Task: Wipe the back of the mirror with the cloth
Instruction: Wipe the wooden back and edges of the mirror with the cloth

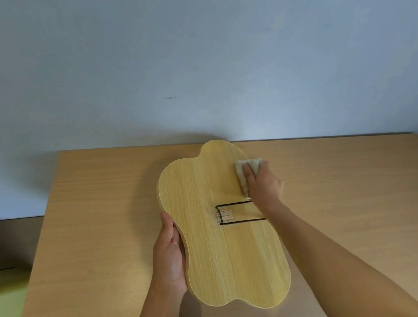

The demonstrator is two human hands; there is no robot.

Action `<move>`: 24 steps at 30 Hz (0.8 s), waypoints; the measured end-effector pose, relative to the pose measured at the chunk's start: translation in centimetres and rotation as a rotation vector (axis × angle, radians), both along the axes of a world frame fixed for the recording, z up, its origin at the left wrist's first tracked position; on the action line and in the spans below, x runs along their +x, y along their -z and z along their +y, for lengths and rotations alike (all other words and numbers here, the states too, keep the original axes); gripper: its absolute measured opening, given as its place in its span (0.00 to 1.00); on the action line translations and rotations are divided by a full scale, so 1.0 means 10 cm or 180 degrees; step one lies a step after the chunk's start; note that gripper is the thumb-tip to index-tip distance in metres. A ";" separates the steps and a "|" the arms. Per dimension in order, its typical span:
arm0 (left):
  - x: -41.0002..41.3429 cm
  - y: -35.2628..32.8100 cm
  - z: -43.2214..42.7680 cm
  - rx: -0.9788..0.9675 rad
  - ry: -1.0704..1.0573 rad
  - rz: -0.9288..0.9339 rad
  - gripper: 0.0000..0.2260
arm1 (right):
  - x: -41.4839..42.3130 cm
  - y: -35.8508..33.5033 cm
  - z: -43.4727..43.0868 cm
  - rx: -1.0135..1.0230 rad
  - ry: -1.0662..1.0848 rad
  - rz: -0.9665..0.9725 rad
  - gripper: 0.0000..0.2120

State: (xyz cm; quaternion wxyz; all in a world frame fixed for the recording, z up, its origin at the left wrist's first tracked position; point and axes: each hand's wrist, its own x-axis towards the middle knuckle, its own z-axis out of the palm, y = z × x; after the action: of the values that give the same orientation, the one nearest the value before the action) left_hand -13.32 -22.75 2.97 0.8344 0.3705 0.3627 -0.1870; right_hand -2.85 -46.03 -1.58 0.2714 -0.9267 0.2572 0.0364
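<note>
The mirror (218, 248) lies face down on the table, its wavy, light wood-grain back turned up. A black wire stand (235, 212) is folded flat across the middle of that back. My left hand (169, 256) grips the mirror's left edge, thumb on the rim. My right hand (262, 187) presses a small beige cloth (247, 171) onto the upper right part of the back, just above the wire stand. Most of the cloth is hidden under my fingers.
The wooden table (93, 223) stands against a pale blue-grey wall (192, 69). Its left edge runs diagonally at the left, with a yellow-green object (3, 307) on the floor beyond it. The table's right end meets a wall corner.
</note>
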 end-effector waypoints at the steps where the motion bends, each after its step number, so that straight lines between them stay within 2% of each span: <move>1: 0.00 -0.01 -0.01 -0.0004 0.0029 -0.0014 0.34 | -0.03 0.04 -0.13 -0.0153 0.0177 0.0089 0.21; 3: 0.00 -0.02 -0.02 -0.0001 0.0073 -0.0072 0.34 | -0.08 0.03 -0.32 -0.0312 0.0517 0.0178 0.19; 5: 0.00 -0.02 -0.02 0.0037 0.0074 -0.0114 0.34 | -0.14 -0.07 -0.38 -0.0230 0.0624 0.0004 0.16; 8: -0.01 0.01 -0.02 0.0095 0.0042 -0.0119 0.30 | -0.36 -0.35 -0.09 0.0368 0.0285 -0.0545 0.18; 11: -0.01 0.04 -0.03 -0.0005 0.0030 -0.0136 0.25 | -0.68 -0.57 0.40 0.0841 -0.0299 -0.0672 0.21; 14: -0.03 0.07 -0.03 0.0034 0.0039 -0.0175 0.27 | -0.87 -0.57 0.66 0.0785 -0.0625 -0.0587 0.17; 18: -0.03 0.10 -0.02 0.0132 -0.0010 -0.0224 0.28 | -0.87 -0.46 0.53 0.0548 -0.0421 -0.0552 0.19; 24: -0.03 0.12 -0.02 -0.0022 -0.0004 -0.0256 0.26 | -0.92 -0.09 -0.20 -0.0180 0.0134 0.0174 0.16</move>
State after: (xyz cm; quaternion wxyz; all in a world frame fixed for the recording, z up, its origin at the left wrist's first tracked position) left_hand -13.61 -22.91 1.73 0.8497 0.3746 0.3286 -0.1726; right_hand -12.06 -48.00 -0.64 0.2388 -0.9271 0.2848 0.0486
